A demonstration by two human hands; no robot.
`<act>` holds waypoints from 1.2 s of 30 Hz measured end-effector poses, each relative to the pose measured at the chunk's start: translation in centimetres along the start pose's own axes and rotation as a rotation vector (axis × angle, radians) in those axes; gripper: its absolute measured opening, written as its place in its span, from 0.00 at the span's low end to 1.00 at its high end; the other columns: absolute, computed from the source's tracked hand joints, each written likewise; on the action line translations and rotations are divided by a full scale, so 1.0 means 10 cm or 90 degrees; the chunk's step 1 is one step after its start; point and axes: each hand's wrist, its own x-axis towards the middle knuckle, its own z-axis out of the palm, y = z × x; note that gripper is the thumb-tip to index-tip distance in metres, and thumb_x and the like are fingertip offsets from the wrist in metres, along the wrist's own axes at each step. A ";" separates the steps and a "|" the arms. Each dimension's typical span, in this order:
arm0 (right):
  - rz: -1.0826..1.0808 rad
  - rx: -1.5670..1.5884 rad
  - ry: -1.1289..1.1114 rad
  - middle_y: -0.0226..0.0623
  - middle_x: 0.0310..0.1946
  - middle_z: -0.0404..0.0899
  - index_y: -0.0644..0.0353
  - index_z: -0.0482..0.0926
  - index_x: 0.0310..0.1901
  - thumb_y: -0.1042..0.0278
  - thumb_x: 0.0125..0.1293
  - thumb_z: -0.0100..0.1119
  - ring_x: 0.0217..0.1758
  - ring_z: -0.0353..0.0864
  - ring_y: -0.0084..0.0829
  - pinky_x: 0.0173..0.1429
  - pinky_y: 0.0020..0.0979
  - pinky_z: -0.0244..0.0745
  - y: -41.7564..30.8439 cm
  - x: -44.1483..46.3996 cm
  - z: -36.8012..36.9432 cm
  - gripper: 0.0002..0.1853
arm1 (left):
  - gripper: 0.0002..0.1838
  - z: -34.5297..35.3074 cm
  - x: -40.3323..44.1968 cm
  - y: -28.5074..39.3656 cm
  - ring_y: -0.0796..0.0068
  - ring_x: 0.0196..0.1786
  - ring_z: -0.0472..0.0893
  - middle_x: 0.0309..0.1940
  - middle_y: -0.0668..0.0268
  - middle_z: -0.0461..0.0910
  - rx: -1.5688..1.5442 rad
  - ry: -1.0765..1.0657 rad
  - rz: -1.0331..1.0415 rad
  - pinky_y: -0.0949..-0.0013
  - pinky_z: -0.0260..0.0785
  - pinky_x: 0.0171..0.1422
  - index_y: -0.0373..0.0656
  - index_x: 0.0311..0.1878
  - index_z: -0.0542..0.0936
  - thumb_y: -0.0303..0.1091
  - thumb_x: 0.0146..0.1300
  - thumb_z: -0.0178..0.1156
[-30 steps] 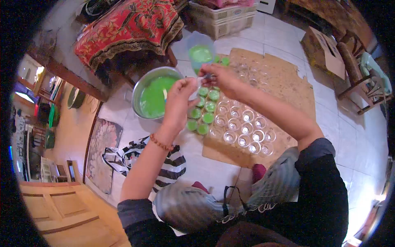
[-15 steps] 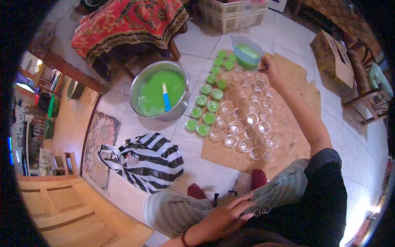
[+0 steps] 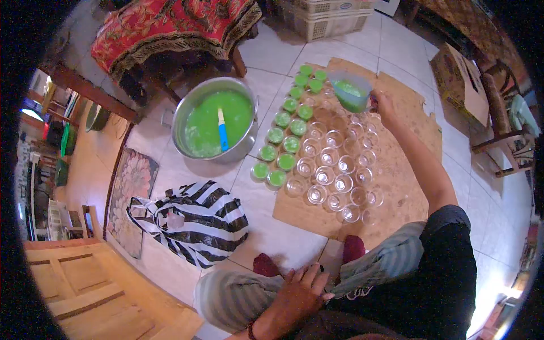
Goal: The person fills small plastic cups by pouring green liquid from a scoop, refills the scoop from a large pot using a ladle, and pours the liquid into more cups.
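Observation:
My right hand [image 3: 383, 107] is closed on the handle of a clear jug [image 3: 350, 92] with green liquid inside, held over the far part of the cup rows. My left hand [image 3: 301, 292] rests near my lap with its fingers a little apart and nothing in it. Green-filled cups [image 3: 275, 135] stand in two rows at the left edge of the cardboard [image 3: 405, 141]. Beside them are several rows of clear cups [image 3: 324, 174] with no green in them. A metal pot [image 3: 253, 122] of green liquid stands left of the cups, with a blue-handled utensil [image 3: 222, 133] in it.
A black-and-white striped bag [image 3: 209, 221] lies on the tiles before my knees. A red patterned cloth [image 3: 170, 31] covers furniture beyond the pot. Pale crates [image 3: 334, 24] are at the far side. A cardboard box [image 3: 460, 85] and a wooden chair [image 3: 496, 141] stand at the right.
Both hands were together near the pot; my left hand has since dropped to my lap. My right hand has taken hold of the jug, which has moved right and nearer, over the cups.

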 end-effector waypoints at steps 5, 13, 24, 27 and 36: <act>-0.038 -0.029 -0.025 0.26 0.17 0.65 0.54 0.70 0.22 0.57 0.57 0.53 0.20 0.63 0.21 0.24 0.28 0.63 0.15 0.04 -0.04 0.13 | 0.25 -0.02 -0.01 0.02 0.52 0.56 0.71 0.55 0.51 0.70 -0.004 -0.005 -0.010 0.49 0.64 0.58 0.41 0.52 0.70 0.48 0.58 0.56; 0.010 -0.079 -0.025 0.25 0.18 0.66 0.55 0.73 0.24 0.55 0.57 0.53 0.21 0.64 0.21 0.26 0.28 0.64 0.29 0.22 0.02 0.13 | 0.29 -0.04 0.01 0.01 0.53 0.47 0.75 0.49 0.53 0.74 0.088 0.067 0.022 0.56 0.68 0.53 0.37 0.50 0.74 0.54 0.56 0.57; 0.011 -0.160 -0.034 0.24 0.18 0.66 0.54 0.74 0.24 0.53 0.57 0.52 0.22 0.65 0.21 0.26 0.28 0.65 0.21 0.15 0.12 0.14 | 0.26 -0.25 -0.01 0.12 0.51 0.56 0.71 0.54 0.52 0.71 0.050 0.017 -0.034 0.51 0.63 0.59 0.41 0.51 0.70 0.48 0.54 0.59; 0.011 -0.181 -0.034 0.24 0.18 0.66 0.54 0.74 0.24 0.53 0.57 0.51 0.22 0.66 0.21 0.27 0.28 0.66 0.20 0.15 0.13 0.14 | 0.28 -0.09 -0.01 0.01 0.52 0.50 0.74 0.51 0.54 0.73 0.063 0.053 -0.002 0.52 0.67 0.54 0.39 0.51 0.73 0.52 0.55 0.58; -0.012 -0.177 -0.018 0.26 0.20 0.68 0.56 0.75 0.27 0.52 0.57 0.52 0.24 0.68 0.22 0.27 0.29 0.67 0.21 0.17 0.11 0.15 | 0.29 -0.01 -0.01 -0.04 0.54 0.46 0.76 0.48 0.54 0.75 0.096 0.090 0.031 0.55 0.69 0.51 0.39 0.50 0.74 0.54 0.54 0.58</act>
